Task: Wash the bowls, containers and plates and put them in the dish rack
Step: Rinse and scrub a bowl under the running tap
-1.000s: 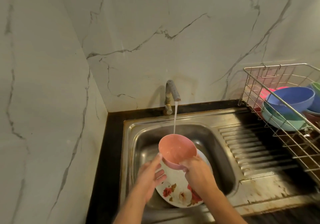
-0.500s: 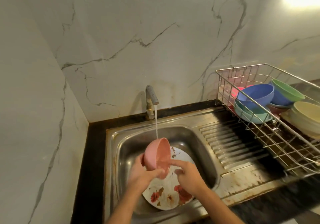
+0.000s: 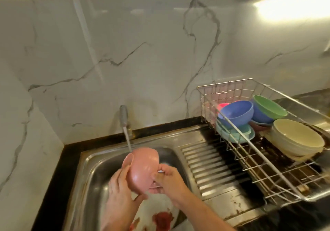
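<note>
We find the pink bowl (image 3: pixel 142 168) held over the sink (image 3: pixel 92 163), turned on its side so its outer wall and base face us, with the tap (image 3: pixel 124 116) running and the stream landing at its upper rim. The left hand (image 3: pixel 121 193) cups the bowl from below and behind, fingers curled round the wall near the rim. The right hand (image 3: pixel 167 180) grips the opposite side, fingers bent and pressed against the base area; whether a fingertip reaches inside the rim we cannot tell.

Beneath the hands, a white plate with a red flower pattern (image 3: pixel 157 216) lies in the sink, not yet washed, in our judgement.

The dish rack (image 3: pixel 241 152) stands on the draining board to the right, well apart from the bowl. It holds a blue bowl (image 3: pixel 237 114), a green bowl (image 3: pixel 269 106), a teal plate (image 3: pixel 235 134) and cream dishes (image 3: pixel 296 138).

We judge the bowl to be light, rigid plastic, unlikely to break but slippery while wet. A hold across the rim, thumb inside and fingers outside, looks safer than a palm on the smooth curved wall. For the rack, one hand at the rim should suffice.
</note>
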